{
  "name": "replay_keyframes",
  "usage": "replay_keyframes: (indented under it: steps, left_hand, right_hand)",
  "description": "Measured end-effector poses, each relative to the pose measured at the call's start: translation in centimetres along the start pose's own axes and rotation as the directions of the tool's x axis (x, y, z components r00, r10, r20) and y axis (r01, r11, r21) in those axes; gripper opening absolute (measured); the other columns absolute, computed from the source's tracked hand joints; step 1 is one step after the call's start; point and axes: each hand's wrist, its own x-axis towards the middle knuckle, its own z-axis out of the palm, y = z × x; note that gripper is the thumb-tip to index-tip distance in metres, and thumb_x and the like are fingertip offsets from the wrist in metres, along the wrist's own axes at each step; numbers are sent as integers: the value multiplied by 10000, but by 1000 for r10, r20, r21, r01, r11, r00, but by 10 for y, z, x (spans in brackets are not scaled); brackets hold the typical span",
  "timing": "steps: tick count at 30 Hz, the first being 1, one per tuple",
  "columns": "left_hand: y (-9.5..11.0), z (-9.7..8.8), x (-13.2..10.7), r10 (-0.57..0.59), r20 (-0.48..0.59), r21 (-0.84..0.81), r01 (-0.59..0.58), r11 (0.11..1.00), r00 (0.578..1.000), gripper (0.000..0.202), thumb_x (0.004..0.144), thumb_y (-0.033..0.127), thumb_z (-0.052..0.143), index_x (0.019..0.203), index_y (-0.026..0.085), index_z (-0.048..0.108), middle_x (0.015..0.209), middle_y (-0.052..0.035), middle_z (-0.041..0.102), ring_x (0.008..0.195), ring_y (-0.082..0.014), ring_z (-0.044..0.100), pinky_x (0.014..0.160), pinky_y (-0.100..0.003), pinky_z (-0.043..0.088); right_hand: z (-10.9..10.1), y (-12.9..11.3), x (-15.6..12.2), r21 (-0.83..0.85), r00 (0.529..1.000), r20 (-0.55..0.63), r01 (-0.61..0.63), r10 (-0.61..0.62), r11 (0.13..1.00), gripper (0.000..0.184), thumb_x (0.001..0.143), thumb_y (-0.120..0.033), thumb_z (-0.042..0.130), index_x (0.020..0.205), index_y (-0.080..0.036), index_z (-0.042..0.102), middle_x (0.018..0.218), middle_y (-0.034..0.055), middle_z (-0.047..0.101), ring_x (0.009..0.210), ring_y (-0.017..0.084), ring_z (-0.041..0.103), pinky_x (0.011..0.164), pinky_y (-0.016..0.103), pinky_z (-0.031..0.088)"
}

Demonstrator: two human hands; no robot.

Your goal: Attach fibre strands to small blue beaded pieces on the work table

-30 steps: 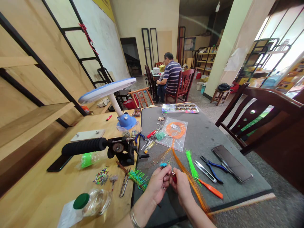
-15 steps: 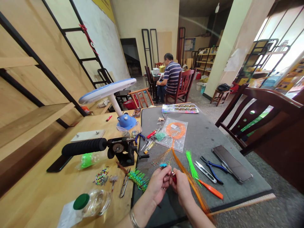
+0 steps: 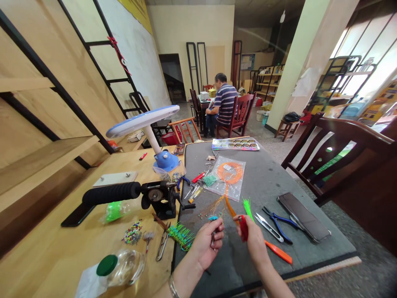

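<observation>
My left hand (image 3: 207, 247) is closed in a pinch; what lies between its fingers is mostly hidden, with a thin metal bit showing at the palm. Just beyond its fingertips is a small blue bunch (image 3: 213, 218). To the right, my right hand (image 3: 254, 242) grips a red lighter (image 3: 243, 229), apart from the left. Behind it runs a bundle of orange strands (image 3: 228, 205), leading to a plastic bag (image 3: 238, 192) with coiled orange line. Bright green strands (image 3: 247, 207) and an orange-handled tool (image 3: 279, 252) lie beside the right hand.
Snips (image 3: 269, 227), blue-handled pliers (image 3: 279, 227) and a phone (image 3: 304, 217) lie to the right. Leftward are a black hand-cranked device (image 3: 158, 198), green-tied strands (image 3: 181, 236), beads (image 3: 132, 231), a green-lidded jar (image 3: 124, 265) and a lamp (image 3: 166, 159). Another person (image 3: 226, 103) sits beyond.
My right hand has moved away from the left, rightward, with the red lighter now in plain sight. My left hand stays pinched in nearly the same place.
</observation>
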Motion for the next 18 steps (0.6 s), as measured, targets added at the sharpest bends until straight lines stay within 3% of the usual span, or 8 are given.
replay_keyframes:
  steps: [2,4,8,10,12,14,18]
  left_hand:
    - [0,1,-1,-33,10,-19,33,999,999,169,771,160,661,713,116,508,630,40,468,402,11,339,319,-87,141]
    - [1,1,-2,-60,14,-33,60,998,998,138,809,147,616,730,115,507,639,37,469,403,10,346,318,-85,140]
    - [1,2,-5,-96,18,-67,97,993,995,120,861,139,547,751,118,502,639,37,460,398,10,342,317,-83,135]
    - [1,3,-5,-107,16,-75,108,991,994,122,873,136,529,756,116,500,639,37,457,398,10,343,318,-83,132]
    - [1,2,-5,-114,20,-76,115,991,993,114,876,135,525,765,115,503,642,36,457,401,9,345,320,-83,132]
    - [1,1,-5,-114,26,-71,116,991,993,98,870,135,535,778,114,509,648,35,459,406,10,346,323,-81,133]
    - [-1,-2,-4,-104,32,-41,105,994,994,95,832,137,597,782,109,521,658,34,459,416,12,346,328,-81,130]
  right_hand:
    - [-20,-3,12,-227,990,-77,95,-115,969,458,893,-538,298,878,-188,593,582,-5,565,526,161,515,511,258,370]
    - [-38,-7,27,-493,974,-114,116,-196,863,359,906,-449,311,936,-199,566,691,22,628,634,189,581,590,276,400]
    - [-65,-13,54,-875,940,-61,112,-337,471,277,911,-322,353,926,-184,593,878,85,684,832,235,614,678,296,390]
    - [-71,-15,66,-961,932,-22,80,-361,264,261,913,-285,388,926,-164,618,866,101,685,825,236,611,686,298,382]
    - [-74,-14,75,-990,931,3,54,-365,131,235,903,-264,435,936,-153,639,864,112,685,815,236,607,687,301,378]
    - [-75,-11,84,-995,933,15,49,-360,84,213,888,-261,475,932,-156,654,870,119,686,817,244,603,673,305,374]
    - [-74,-7,93,-995,939,26,56,-342,78,176,852,-276,540,865,-166,677,845,123,689,805,258,599,637,310,364]
